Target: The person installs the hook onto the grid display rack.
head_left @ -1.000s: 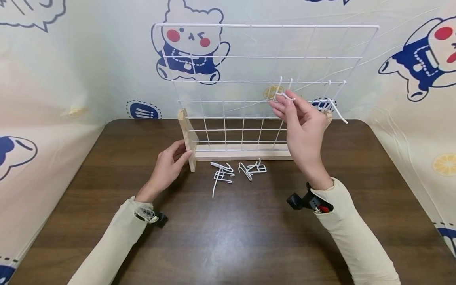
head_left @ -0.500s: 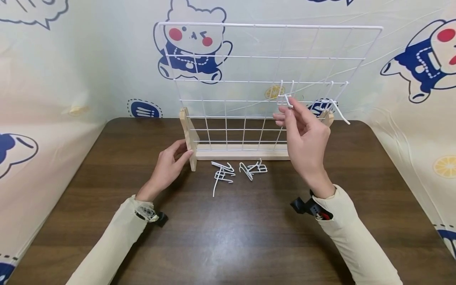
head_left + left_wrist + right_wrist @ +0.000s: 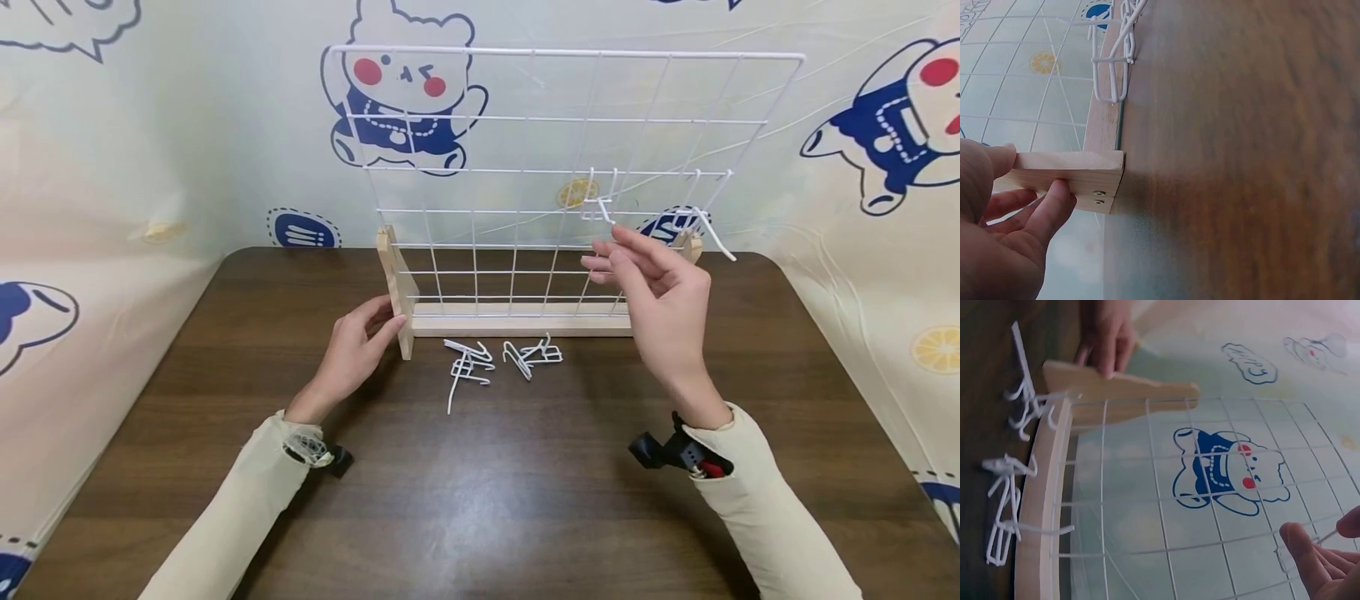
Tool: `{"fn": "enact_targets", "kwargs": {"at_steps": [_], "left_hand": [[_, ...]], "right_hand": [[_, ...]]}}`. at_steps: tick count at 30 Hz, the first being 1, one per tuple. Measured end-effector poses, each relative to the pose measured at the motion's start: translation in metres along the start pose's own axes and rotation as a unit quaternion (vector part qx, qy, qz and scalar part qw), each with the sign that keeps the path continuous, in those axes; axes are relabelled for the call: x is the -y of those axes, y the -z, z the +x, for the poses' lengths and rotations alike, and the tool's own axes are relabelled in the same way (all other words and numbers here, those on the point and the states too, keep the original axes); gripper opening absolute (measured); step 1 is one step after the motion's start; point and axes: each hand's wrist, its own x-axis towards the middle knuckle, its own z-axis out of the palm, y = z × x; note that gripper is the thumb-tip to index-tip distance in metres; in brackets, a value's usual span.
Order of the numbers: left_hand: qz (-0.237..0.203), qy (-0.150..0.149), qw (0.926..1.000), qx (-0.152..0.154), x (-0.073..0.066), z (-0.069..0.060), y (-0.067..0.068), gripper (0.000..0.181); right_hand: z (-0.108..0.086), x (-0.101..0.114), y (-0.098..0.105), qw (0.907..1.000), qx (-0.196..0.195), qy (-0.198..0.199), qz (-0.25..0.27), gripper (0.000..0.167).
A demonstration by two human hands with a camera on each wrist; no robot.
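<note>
A white wire grid stands upright in a wooden base. The left hand grips the left wooden end piece; the left wrist view shows the thumb and fingers of this hand on opposite faces of the wood. One white hook hangs on the grid right of its middle. Just below its tip is the right hand, thumb and forefinger apart, holding nothing visible. Whether a fingertip still touches the hook is unclear. Another hook hangs at the grid's right side.
Several loose white hooks lie in two tangled clusters on the brown table, one left and one right, in front of the base. A patterned cloth rises behind and beside the table.
The right hand has let go of the hook and moved down and slightly right. The hook's arm, earlier tilted sideways in the fingers, now points downward. The left hand keeps its grip.
</note>
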Motion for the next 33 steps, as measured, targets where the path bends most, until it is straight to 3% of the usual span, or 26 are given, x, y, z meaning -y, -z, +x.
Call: {"fn": "enact_targets", "kwargs": {"at_steps": [4,8,20,33], "left_hand": [[0.0,-0.005,1.0,-0.002,0.001,0.001,-0.001,0.039],[-0.001,-0.009,1.0,-0.003,0.0,0.002,-0.001,0.038],[0.001,0.005,1.0,0.001,0.0,0.0,0.0,0.04],[0.001,0.0,1.0,-0.001,0.001,0.0,-0.001,0.04]], "right_hand": [[0.002,0.003,0.008,0.9893,0.018,-0.061,0.132,0.028],[0.001,0.004,0.018,0.9786,0.043,-0.098,0.176,0.031],[-0.01,-0.002,0.024,0.9782,0.08,-0.13,0.142,0.034],[-0.021,-0.013,0.015,0.9817,0.079,-0.155,0.078,0.034]]}}
